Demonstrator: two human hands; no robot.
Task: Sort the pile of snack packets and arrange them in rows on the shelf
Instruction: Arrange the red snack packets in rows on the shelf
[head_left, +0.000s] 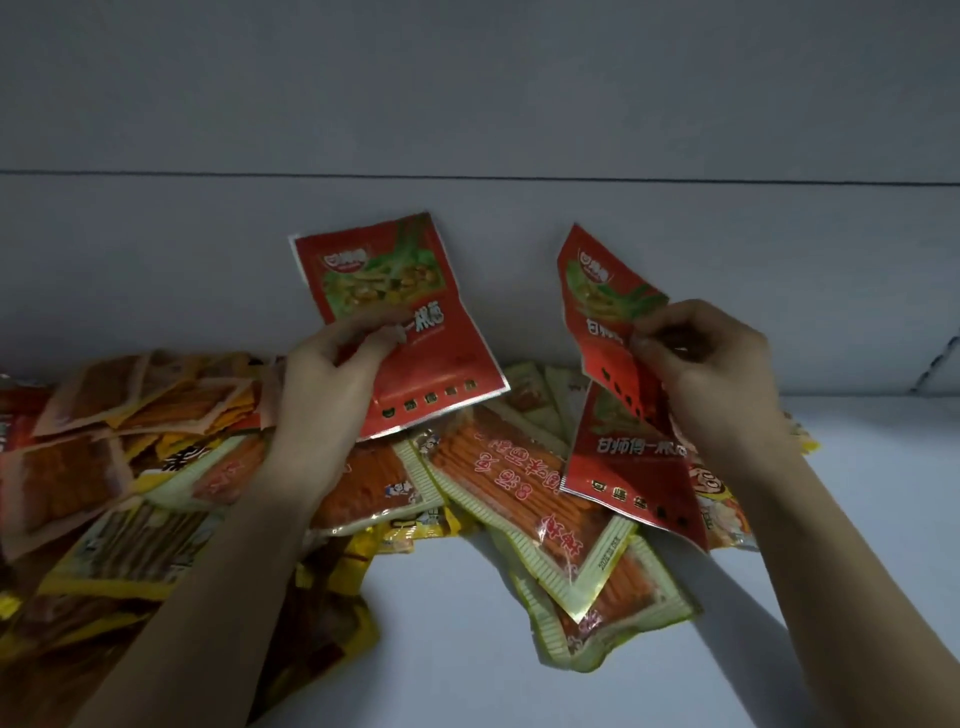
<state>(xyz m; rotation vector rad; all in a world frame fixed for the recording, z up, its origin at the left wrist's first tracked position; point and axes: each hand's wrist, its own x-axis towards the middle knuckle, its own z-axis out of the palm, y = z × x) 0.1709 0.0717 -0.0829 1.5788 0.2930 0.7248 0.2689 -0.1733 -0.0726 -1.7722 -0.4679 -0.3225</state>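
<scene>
My left hand (332, 374) grips a red snack packet (395, 291) by its left edge and holds it upright above the pile. My right hand (711, 364) pinches a second, bent red packet (597, 312) of the same kind at its right side. A third red packet (634, 473) hangs or lies just below the right hand; whether the hand holds it too is unclear. Under both hands, on the white shelf (457, 613), spreads a pile of packets: green-edged ones with orange sticks (519, 488) and yellow-brown ones (156, 535).
The shelf's back wall (467, 130) rises right behind the pile. Bare white shelf surface lies at the front middle and at the far right (883, 467). The pile fills the left half, with orange-brown packets (135, 395) stacked at the back left.
</scene>
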